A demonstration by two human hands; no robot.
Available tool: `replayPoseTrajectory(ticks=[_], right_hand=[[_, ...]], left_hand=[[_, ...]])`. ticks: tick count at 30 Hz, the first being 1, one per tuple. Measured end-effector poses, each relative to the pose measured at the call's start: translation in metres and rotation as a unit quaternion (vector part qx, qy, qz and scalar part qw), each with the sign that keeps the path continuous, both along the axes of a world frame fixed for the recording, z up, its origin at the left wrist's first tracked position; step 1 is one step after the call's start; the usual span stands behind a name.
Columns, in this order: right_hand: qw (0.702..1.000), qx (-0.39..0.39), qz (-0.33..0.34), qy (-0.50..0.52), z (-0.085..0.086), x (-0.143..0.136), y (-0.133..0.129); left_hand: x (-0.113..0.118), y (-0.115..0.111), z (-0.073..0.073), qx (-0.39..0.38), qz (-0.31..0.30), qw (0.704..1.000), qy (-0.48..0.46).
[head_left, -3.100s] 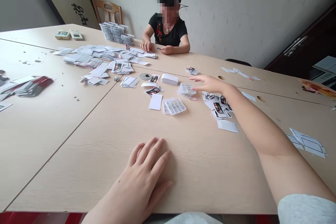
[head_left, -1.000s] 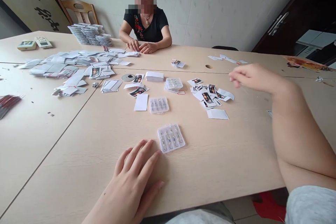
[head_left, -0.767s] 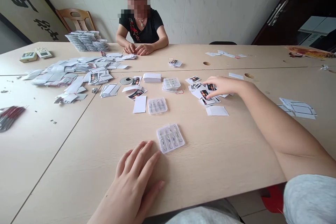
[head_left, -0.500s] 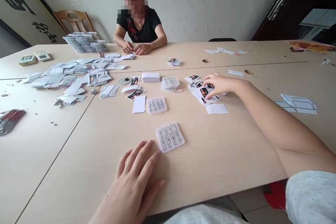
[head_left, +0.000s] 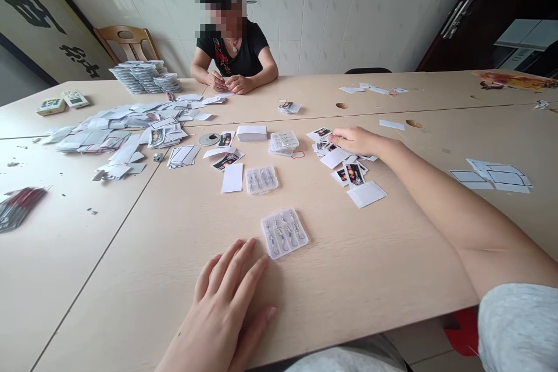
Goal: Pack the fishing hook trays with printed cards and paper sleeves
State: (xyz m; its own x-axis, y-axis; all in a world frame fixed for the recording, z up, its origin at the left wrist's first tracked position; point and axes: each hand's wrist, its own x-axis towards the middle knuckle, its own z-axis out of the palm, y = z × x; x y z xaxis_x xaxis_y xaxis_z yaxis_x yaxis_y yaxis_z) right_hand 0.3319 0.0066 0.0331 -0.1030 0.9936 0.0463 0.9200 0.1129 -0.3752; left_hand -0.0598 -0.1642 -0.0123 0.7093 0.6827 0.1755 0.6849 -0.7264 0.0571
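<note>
My left hand [head_left: 229, 296] lies flat on the table with its fingers spread, holding nothing. Its index fingertip is close beside a clear plastic case [head_left: 285, 233] of fish hooks, each in its own compartment. My right hand [head_left: 355, 140] reaches to the loose pile of printed cards [head_left: 335, 157]. The thumb and fingers are drawn together at the far edge of the pile, on a dark printed card [head_left: 321, 133]; the exact grip is partly hidden. A white card [head_left: 367, 193] and another printed card [head_left: 354, 174] lie at the near end of the pile.
A second hook case [head_left: 261, 179] and stacked cases [head_left: 283, 142] lie mid-table by a white card stack [head_left: 251, 133]. A heap of packets [head_left: 117, 122] spreads left, with stacked packs [head_left: 143, 77] behind. Across the table sits a person [head_left: 235, 58], both hands on small work.
My right hand has shifted back and left over the pile, its fingers drawing together. The cards beneath have spread and the near white card has turned. My left hand stays put.
</note>
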Motion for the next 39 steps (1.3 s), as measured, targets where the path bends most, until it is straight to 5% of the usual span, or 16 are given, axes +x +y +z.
replayPoseTrajectory(ticks=[6, 16, 23, 29, 34, 39], right_hand=[[0.995, 0.032, 0.022, 0.092, 0.002, 0.003, -0.004], [0.992, 0.025, 0.057, -0.109, -0.016, -0.004, 0.011], [0.996, 0.046, 0.033, -0.074, -0.015, -0.004, 0.011], [0.976, 0.161, -0.123, 0.080, -0.003, 0.001, 0.012], [0.892, 0.267, -0.185, 0.313, -0.002, 0.022, 0.023], [0.827, 0.145, -0.154, 0.520, 0.009, 0.009, 0.015]], left_hand=[[0.001, 0.000, 0.001, -0.007, 0.002, 1.000, -0.004], [0.002, -0.001, 0.005, -0.020, 0.007, 1.000, -0.005], [0.003, 0.000, 0.005, -0.028, 0.004, 1.000, 0.001], [0.004, 0.000, 0.006, -0.023, 0.004, 1.000, 0.009], [0.005, 0.000, 0.006, -0.006, 0.001, 1.000, 0.009], [0.007, 0.000, 0.006, -0.006, 0.009, 1.000, 0.002]])
